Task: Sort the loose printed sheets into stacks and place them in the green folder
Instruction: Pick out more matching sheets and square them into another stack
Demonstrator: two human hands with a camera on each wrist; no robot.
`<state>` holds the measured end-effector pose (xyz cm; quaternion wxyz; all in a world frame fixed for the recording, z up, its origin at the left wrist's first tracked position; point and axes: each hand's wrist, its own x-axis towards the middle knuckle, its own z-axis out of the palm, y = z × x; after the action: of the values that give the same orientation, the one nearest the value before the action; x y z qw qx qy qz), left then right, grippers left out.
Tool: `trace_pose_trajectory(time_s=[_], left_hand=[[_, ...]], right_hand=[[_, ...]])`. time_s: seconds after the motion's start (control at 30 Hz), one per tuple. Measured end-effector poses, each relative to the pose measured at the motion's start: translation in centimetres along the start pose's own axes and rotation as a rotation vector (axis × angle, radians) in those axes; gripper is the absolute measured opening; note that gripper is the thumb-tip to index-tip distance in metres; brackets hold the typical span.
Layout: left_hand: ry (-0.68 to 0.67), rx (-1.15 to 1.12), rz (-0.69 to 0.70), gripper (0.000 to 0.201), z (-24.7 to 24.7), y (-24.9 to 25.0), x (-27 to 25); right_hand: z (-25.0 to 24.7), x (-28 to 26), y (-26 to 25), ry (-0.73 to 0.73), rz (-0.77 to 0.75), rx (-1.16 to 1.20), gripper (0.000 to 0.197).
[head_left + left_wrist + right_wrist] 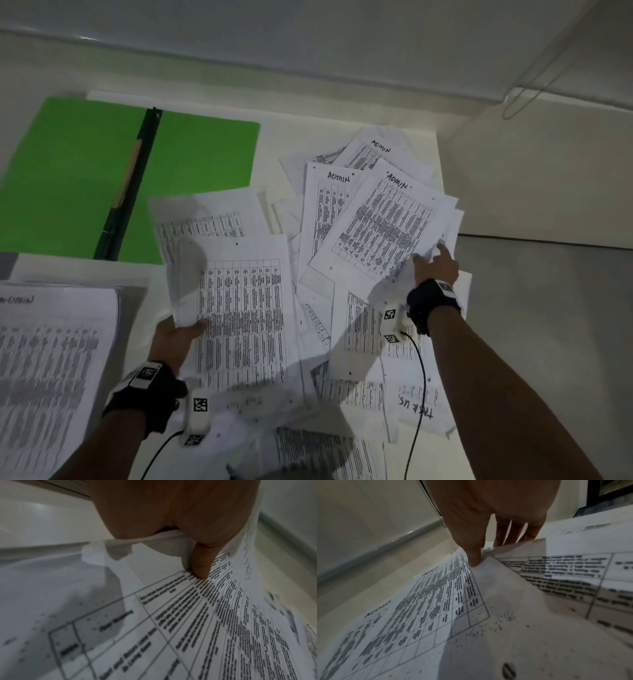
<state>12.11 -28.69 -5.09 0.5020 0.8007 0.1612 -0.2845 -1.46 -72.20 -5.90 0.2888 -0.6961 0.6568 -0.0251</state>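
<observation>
The green folder (191,157) lies open at the back left of the white table, its dark spine (130,185) down the middle. A heap of loose printed sheets (356,325) covers the right half. My left hand (178,337) pinches the left edge of a printed table sheet (239,308), thumb on top; the left wrist view shows the thumb (200,566) pressing that sheet (171,622). My right hand (435,267) pinches the lower right corner of a sheet marked ADMIN (380,226), lifted off the heap; the thumb (474,555) lies on the sheet (423,608).
A squared stack of printed sheets (51,370) sits at the front left. Other ADMIN sheets (329,202) lie at the back of the heap. A wall (308,41) runs behind the table, whose right edge (445,192) drops to the floor. Cables trail from both wrist cameras.
</observation>
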Motion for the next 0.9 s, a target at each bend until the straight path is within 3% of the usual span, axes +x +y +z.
trace_pose_trajectory(time_s=[0.1,0.2,0.3,0.47,0.6,0.67,0.77,0.9], left_hand=[[0.002,0.011,-0.015,0.016,0.1,-0.1,0.0],[0.003,0.040,-0.031,0.019,0.0,-0.3,0.3],[0.015,0.058,-0.042,0.023,0.0,-0.2,0.2],[0.018,0.061,-0.047,0.020,0.1,0.2,0.0],[0.017,0.074,-0.042,0.018,0.1,0.2,0.0],[0.020,0.067,-0.041,0.018,0.1,0.3,-0.2],[0.027,0.048,-0.032,0.019,0.2,0.4,-0.4],[0.025,0.039,-0.025,0.020,0.3,0.7,-0.7]], right_hand=[[0.0,0.8,0.0,-0.062,-0.094,-0.003,0.056],[-0.2,1.1,-0.3,-0.116,-0.080,0.015,0.068],[-0.3,1.4,-0.2,-0.108,-0.086,0.002,0.048],[-0.8,0.9,0.1,0.023,-0.206,-0.022,0.025],[-1.7,0.5,0.8,0.131,-0.264,0.060,0.041],[-2.5,0.1,1.3,0.154,-0.256,0.066,0.036],[-3.1,-1.0,2.4,0.047,-0.197,-0.046,0.026],[-1.7,-3.4,3.7,-0.094,-0.162,-0.202,0.031]])
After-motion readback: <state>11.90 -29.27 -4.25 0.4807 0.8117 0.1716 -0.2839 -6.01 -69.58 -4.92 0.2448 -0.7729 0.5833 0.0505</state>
